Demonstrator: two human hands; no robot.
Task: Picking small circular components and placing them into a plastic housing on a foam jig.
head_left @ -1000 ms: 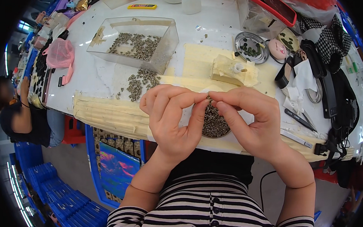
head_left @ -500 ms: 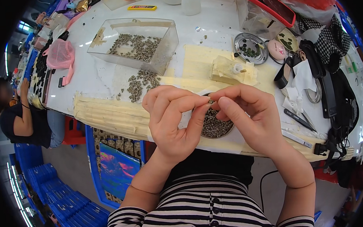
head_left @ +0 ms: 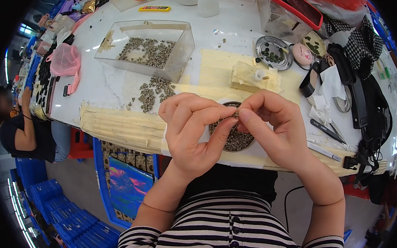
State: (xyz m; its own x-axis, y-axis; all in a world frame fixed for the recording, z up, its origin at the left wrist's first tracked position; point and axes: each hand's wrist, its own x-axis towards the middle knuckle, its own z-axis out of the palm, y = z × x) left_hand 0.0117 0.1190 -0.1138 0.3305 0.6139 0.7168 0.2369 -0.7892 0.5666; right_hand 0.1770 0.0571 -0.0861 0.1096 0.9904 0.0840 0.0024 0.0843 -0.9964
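Over a round dish of small metal parts, my two hands meet fingertip to fingertip. My left hand pinches with thumb and forefinger at a tiny metal part, mostly hidden by the fingers. My right hand is closed in a pinch on the same spot, its thumb and forefinger touching the part. Beyond my left hand lies a loose pile of similar small metal parts. Behind the pile, a clear plastic box holds more of them.
Right of my hands are a taped block with a small white cup, a round tin with dark pieces, black tweezers, a knife and tangled black straps. A pink mesh pouch lies left. A co-worker sits far left.
My fingertips have shifted slightly to the right and down, with the left thumb and forefinger nearer the right ones. The tiny part shows less between them. The table's things stay in place.
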